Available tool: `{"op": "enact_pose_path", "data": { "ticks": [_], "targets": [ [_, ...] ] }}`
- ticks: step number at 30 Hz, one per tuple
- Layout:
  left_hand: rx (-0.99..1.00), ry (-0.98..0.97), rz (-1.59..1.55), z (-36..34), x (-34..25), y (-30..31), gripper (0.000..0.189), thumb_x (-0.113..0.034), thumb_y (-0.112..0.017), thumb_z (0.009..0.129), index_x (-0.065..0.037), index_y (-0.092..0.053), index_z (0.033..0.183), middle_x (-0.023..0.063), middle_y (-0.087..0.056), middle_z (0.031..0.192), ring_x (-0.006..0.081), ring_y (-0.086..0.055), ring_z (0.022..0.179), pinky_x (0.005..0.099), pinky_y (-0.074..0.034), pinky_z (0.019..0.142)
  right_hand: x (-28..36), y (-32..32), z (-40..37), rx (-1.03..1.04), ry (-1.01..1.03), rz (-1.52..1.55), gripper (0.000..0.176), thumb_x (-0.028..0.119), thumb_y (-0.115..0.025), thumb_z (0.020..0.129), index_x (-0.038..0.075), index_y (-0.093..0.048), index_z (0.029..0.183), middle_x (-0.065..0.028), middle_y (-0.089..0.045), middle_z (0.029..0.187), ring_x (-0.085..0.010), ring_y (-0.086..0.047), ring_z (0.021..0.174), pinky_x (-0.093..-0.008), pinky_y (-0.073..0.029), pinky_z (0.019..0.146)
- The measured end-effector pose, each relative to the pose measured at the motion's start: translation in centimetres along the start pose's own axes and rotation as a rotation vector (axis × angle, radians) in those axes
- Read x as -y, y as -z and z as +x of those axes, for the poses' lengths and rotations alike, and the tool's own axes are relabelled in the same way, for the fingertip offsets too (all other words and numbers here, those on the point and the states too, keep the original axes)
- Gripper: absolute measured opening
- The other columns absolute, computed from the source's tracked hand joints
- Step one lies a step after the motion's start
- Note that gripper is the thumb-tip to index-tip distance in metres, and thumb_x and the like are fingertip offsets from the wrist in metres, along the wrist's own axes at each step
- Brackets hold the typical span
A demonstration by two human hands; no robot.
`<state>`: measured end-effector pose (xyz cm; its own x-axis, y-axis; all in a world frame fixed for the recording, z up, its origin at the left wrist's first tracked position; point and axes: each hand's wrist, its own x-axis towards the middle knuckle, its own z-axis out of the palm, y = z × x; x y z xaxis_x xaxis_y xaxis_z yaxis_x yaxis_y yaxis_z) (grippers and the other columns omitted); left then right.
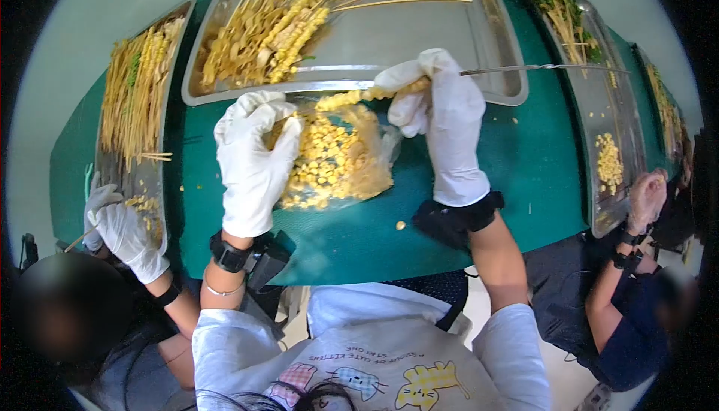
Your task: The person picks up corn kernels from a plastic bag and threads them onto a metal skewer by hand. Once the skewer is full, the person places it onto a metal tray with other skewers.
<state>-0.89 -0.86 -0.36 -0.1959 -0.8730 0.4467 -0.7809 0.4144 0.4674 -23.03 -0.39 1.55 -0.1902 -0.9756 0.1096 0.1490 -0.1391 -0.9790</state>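
Observation:
My right hand (451, 115), in a white glove, pinches a thin metal skewer (524, 70) threaded with yellow corn kernels (341, 101). The kernels point left and the bare rod runs off to the right. At the left edge of a clear plastic bag (382, 179) full of loose corn kernels (326, 156), my gloved left hand (256, 158) is closed with curled fingers. Yellow kernels show between its thumb and fingers; how many it holds is hidden.
A metal tray (419, 36) with skewered food (269, 36) and bare sticks stands behind the bag. Other trays of skewers lie left (142, 81) and right (577, 36). A co-worker's gloved hands (123, 227) are at left, another's hand (646, 200) at right. Stray kernels (401, 225) dot the green table (479, 171).

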Motion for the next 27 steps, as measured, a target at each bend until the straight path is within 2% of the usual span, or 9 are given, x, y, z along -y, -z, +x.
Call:
{"op": "enact_pose_path", "data": {
  "ticks": [4, 8, 14, 15, 17, 24, 27],
  "targets": [
    [-0.036, -0.015, -0.037, 0.0, 0.0, -0.3, 0.009, -0.010, -0.071, 0.079, -0.005, -0.067, 0.086, 0.0096, -0.067, 0.096, 0.0278, -0.062, 0.092, 0.0363, -0.046, 0.085, -0.6, 0.2, 0.2, 0.059, 0.014, 0.049, 0.051, 0.036, -0.041, 0.104, 0.001, -0.072, 0.083, -0.0061, -0.067, 0.064, -0.0063, -0.051, 0.048, -0.0196, -0.040, 0.046],
    [-0.035, -0.050, -0.030, 0.0, -0.2, -0.3, 0.008, -0.005, -0.070, 0.077, -0.005, -0.066, 0.084, 0.0097, -0.067, 0.096, 0.0276, -0.061, 0.091, 0.0361, -0.048, 0.083, -1.0, 0.2, 0.2, 0.039, -0.018, 0.029, 0.053, 0.039, -0.041, 0.105, 0.001, -0.072, 0.084, -0.0061, -0.067, 0.065, -0.0068, -0.051, 0.046, -0.0194, -0.040, 0.045],
    [-0.011, -0.063, -0.062, 0.0, 0.0, -0.1, 0.014, -0.002, -0.072, 0.074, -0.005, -0.068, 0.087, 0.0094, -0.067, 0.098, 0.0284, -0.061, 0.094, 0.0364, -0.047, 0.084, -1.8, 0.3, 0.5, 0.023, -0.038, 0.043, 0.051, 0.039, -0.041, 0.105, 0.002, -0.071, 0.087, -0.0051, -0.066, 0.062, -0.0065, -0.051, 0.045, -0.0196, -0.038, 0.042],
    [0.023, -0.031, -0.041, -0.2, 0.2, -0.1, 0.017, -0.003, -0.072, 0.074, -0.005, -0.070, 0.091, 0.0107, -0.068, 0.104, 0.0281, -0.061, 0.099, 0.0357, -0.047, 0.089, -1.8, 0.1, 0.5, -0.024, -0.043, 0.059, 0.051, 0.040, -0.041, 0.105, 0.003, -0.071, 0.086, -0.0048, -0.066, 0.061, -0.0065, -0.050, 0.044, -0.0197, -0.037, 0.041],
    [0.022, -0.039, -0.024, -0.3, 0.1, 0.0, 0.018, -0.003, -0.073, 0.074, -0.005, -0.071, 0.091, 0.0102, -0.068, 0.105, 0.0281, -0.061, 0.099, 0.0360, -0.047, 0.089, -1.7, -0.5, 0.5, -0.114, -0.054, 0.095, 0.050, 0.040, -0.041, 0.105, 0.003, -0.070, 0.086, -0.0044, -0.065, 0.059, -0.0065, -0.050, 0.043, -0.0198, -0.036, 0.040],
    [-0.006, -0.081, 0.011, -0.4, 0.0, 0.1, 0.019, -0.003, -0.074, 0.072, -0.006, -0.070, 0.091, 0.0082, -0.068, 0.104, 0.0282, -0.060, 0.098, 0.0367, -0.047, 0.087, -2.1, 0.1, 0.6, -0.044, -0.037, 0.063, 0.054, 0.046, -0.041, 0.104, 0.004, -0.071, 0.085, -0.0035, -0.062, 0.055, -0.0065, -0.046, 0.038, -0.0197, -0.032, 0.037],
    [-0.016, -0.082, 0.004, -0.4, -0.3, 0.1, 0.020, -0.004, -0.075, 0.072, -0.006, -0.070, 0.092, 0.0076, -0.066, 0.102, 0.0283, -0.060, 0.098, 0.0374, -0.046, 0.087, -2.0, 0.0, 0.6, -0.076, -0.062, 0.049, 0.057, 0.047, -0.042, 0.103, 0.003, -0.072, 0.083, -0.0032, -0.061, 0.054, -0.0067, -0.046, 0.038, -0.0194, -0.031, 0.037]
  ]
}}
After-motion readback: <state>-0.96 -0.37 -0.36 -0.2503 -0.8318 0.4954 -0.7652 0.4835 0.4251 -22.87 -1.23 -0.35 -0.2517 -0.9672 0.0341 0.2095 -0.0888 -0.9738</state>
